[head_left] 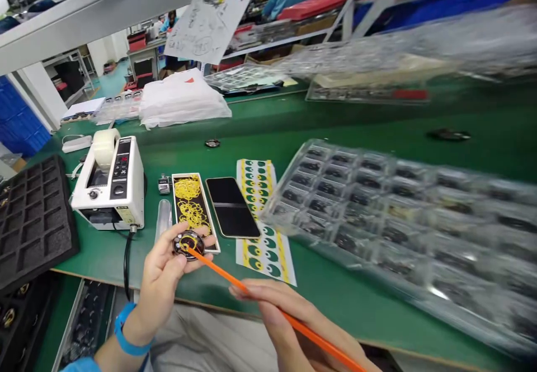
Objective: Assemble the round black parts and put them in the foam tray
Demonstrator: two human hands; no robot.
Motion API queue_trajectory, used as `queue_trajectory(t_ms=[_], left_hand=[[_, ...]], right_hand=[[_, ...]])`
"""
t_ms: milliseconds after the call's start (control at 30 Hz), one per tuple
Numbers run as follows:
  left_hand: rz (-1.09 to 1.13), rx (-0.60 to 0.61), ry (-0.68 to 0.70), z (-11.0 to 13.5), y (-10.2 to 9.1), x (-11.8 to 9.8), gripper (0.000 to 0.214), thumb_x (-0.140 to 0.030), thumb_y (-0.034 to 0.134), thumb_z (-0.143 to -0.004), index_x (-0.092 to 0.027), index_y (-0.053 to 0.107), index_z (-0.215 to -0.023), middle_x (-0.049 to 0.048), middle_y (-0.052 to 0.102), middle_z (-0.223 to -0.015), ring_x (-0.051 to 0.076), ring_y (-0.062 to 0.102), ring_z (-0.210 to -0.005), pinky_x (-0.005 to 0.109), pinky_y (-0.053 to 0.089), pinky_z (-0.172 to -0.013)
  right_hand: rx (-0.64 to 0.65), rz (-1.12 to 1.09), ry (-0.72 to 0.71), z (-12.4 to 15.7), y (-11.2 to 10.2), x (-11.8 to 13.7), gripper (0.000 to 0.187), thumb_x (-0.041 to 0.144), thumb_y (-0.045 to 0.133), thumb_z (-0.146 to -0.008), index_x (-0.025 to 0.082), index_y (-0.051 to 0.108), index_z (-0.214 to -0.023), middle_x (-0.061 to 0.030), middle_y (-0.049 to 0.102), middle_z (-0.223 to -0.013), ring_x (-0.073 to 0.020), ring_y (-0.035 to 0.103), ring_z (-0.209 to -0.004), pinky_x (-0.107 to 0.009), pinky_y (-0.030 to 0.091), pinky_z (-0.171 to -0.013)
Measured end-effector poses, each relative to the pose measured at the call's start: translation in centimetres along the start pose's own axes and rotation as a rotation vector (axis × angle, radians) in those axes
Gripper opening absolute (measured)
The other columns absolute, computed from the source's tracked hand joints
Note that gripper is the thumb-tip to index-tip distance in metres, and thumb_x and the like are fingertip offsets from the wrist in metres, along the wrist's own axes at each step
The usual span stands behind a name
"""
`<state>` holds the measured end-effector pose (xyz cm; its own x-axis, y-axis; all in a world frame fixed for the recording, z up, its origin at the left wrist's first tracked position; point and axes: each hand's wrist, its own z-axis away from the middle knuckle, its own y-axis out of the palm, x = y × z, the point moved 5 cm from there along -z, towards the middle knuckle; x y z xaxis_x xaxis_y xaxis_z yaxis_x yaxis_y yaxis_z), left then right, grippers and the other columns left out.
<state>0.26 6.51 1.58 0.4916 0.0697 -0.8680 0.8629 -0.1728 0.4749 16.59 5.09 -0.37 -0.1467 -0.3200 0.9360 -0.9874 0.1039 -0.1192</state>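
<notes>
Foam tray (36,221), black with square pockets, far left on the green desk (335,299). Tape dispenser (108,184), white, just right of it, roll on top. Left hand (161,271), blue wristband (131,333) at the wrist, is in front of the dispenser; grip narrow, thumb and fingers pinching small round black part (188,244) by its rim, yellow-marked face up, held off the desk. Edge pinch keeps that face open and steady, good for fine work. Orange stick (247,288) slants in from lower right, tip on the face; exact contact spot too small to tell. Black card (188,210) with yellow mesh pieces lies just behind the part. Phone (232,207) lies face up, right beside the card. Sticker sheet (268,260), green and yellow, partly under the phone. Right hand (281,316) at desk edge, grip closed around the stick like a pen, low angle, well clear of the part. Clear blister tray (377,221) with dark items fills the right side.
</notes>
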Motion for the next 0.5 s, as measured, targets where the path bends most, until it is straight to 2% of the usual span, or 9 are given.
queue_trajectory(t_ms=[100,167,200,233,333,400,500], left_hand=[[0.035,0.047,-0.049,0.0,0.5,-0.2,0.039,-0.011,0.045,-0.097,-0.027,0.062,-0.127,0.0082,0.059,-0.13,0.024,0.057,-0.12,0.03,0.052,-0.098],[0.062,0.071,-0.086,0.0,0.8,-0.3,0.039,-0.01,0.044,-0.096,-0.026,0.063,-0.126,0.0083,0.06,-0.128,0.024,0.058,-0.118,0.031,0.053,-0.097],[0.066,0.079,-0.106,0.0,0.9,-0.3,0.04,-0.009,0.043,-0.096,-0.026,0.064,-0.125,0.0081,0.06,-0.128,0.024,0.058,-0.118,0.031,0.053,-0.096],[0.068,0.086,-0.123,0.0,1.1,-0.2,0.041,-0.008,0.043,-0.095,-0.026,0.064,-0.125,0.0078,0.061,-0.127,0.024,0.058,-0.118,0.031,0.053,-0.096],[0.088,0.09,-0.134,0.0,1.3,-0.1,0.043,-0.006,0.041,-0.094,-0.026,0.064,-0.124,0.0083,0.061,-0.127,0.024,0.058,-0.118,0.032,0.053,-0.096],[0.111,0.069,-0.131,0.0,1.3,-0.1,0.041,-0.008,0.039,-0.095,-0.023,0.065,-0.123,0.0103,0.061,-0.126,0.026,0.058,-0.118,0.034,0.053,-0.096],[0.119,0.013,-0.142,0.0,1.3,-0.3,0.035,-0.014,0.04,-0.097,-0.02,0.067,-0.118,0.0124,0.063,-0.122,0.027,0.06,-0.115,0.035,0.055,-0.093]], right_hand=[[-0.024,0.093,-0.063,-0.4,-0.2,0.6,0.062,0.059,0.044,-0.078,0.002,0.065,-0.09,-0.0061,0.056,-0.076,0.0138,0.056,-0.1,0.005,0.051,-0.096],[-0.038,0.185,-0.213,-0.5,0.0,1.7,0.035,0.032,0.046,-0.08,0.0,0.06,-0.084,-0.003,0.057,-0.078,0.0171,0.056,-0.094,0.009,0.049,-0.089],[-0.044,0.222,-0.303,-0.5,0.1,2.4,0.02,0.016,0.045,-0.078,0.0,0.056,-0.082,-0.0003,0.057,-0.08,0.0188,0.055,-0.092,0.01,0.049,-0.085],[-0.047,0.248,-0.381,-0.5,0.2,2.8,0.014,0.003,0.043,-0.073,0.001,0.052,-0.083,0.0026,0.057,-0.081,0.0202,0.054,-0.089,0.009,0.048,-0.082],[-0.018,0.222,-0.45,-0.5,0.5,2.9,0.037,-0.015,0.038,-0.061,0.004,0.046,-0.092,0.0075,0.056,-0.087,0.0207,0.054,-0.091,0.006,0.049,-0.076],[0.015,0.15,-0.453,-0.6,0.5,2.4,0.04,-0.016,0.039,-0.059,0.005,0.047,-0.092,0.0072,0.056,-0.091,0.0185,0.055,-0.096,0.003,0.051,-0.078],[0.08,0.028,-0.542,-0.5,0.5,2.1,0.041,-0.018,0.037,-0.057,0.004,0.05,-0.089,0.0052,0.056,-0.097,0.0146,0.055,-0.106,0.001,0.05,-0.087]])
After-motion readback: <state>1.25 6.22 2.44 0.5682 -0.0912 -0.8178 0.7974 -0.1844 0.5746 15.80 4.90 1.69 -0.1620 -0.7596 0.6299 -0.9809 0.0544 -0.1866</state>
